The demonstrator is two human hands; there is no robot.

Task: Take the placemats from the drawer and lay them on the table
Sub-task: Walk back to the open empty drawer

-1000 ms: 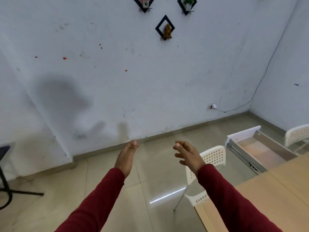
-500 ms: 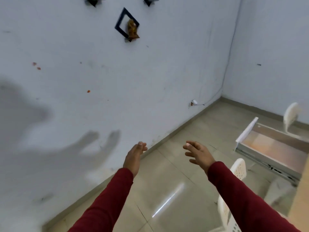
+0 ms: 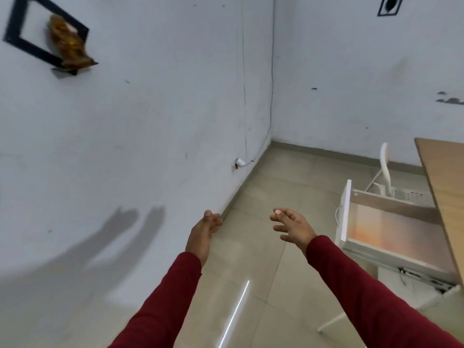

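The drawer stands pulled open at your right, under the edge of the wooden table; its inside glows orange, and you cannot tell whether placemats lie there. The floor is pale tile, the walls white. Your left hand and right hand reach forward in red sleeves, fingers loosely spread, holding nothing. A white chair stands beyond the drawer. A black frame hangs on the left wall.

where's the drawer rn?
Head view, right side: the drawer stands pulled open under the table edge, just right of the right hand, with a white chair behind it.
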